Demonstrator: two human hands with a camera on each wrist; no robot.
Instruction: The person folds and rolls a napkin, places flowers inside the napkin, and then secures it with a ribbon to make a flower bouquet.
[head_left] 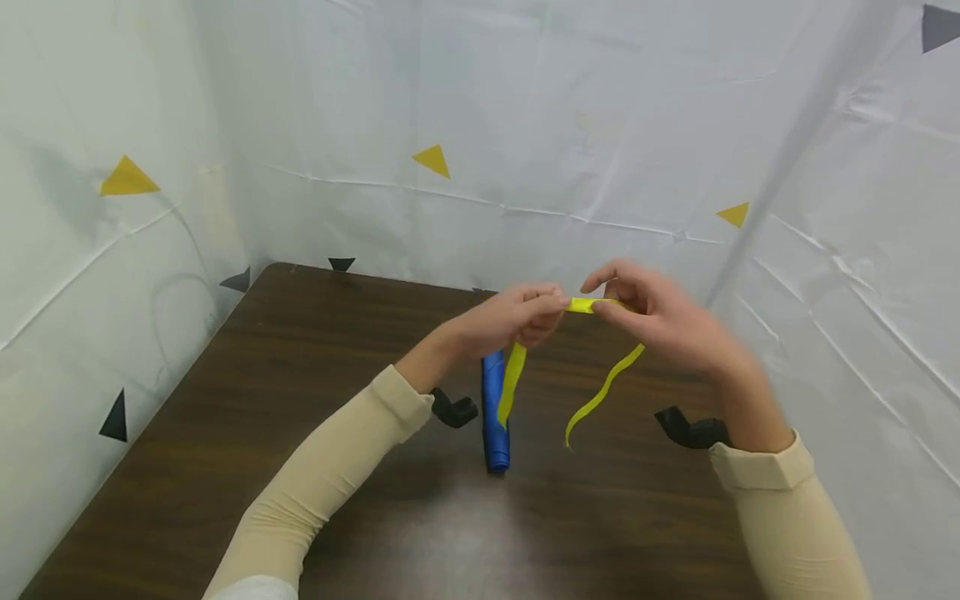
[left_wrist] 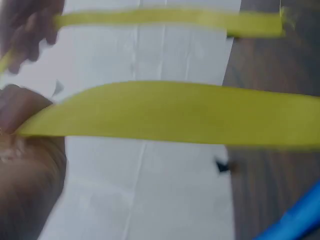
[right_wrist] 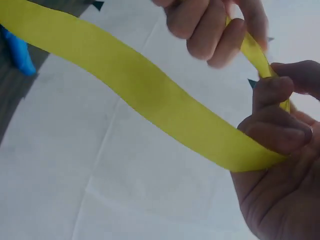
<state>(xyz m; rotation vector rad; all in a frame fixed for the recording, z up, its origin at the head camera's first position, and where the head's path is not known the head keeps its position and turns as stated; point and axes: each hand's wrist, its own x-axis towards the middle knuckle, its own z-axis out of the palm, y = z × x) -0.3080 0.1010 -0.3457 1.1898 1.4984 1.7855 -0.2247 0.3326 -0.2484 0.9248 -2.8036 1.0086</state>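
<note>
A yellow ribbon (head_left: 603, 396) stretches between both hands above the table, its two loose ends hanging down. My left hand (head_left: 513, 318) pinches it between thumb and fingers. A short way to the right, my right hand (head_left: 667, 323) holds the ribbon too; in the right wrist view its fingers (right_wrist: 275, 92) curl round it, and one tail (right_wrist: 145, 87) runs from the palm to the upper left. Below the left hand lies a rolled-up blue thing (head_left: 495, 442), its far end hidden behind that hand. In the left wrist view a broad yellow strip (left_wrist: 165, 112) crosses in front, blurred.
The dark wooden table (head_left: 397, 517) meets white sheeting (head_left: 495, 108) at the back and sides. Yellow and black triangles are stuck on the sheeting. A black curved piece (head_left: 453, 410) shows at the left wrist, another black piece (head_left: 690, 429) at the right.
</note>
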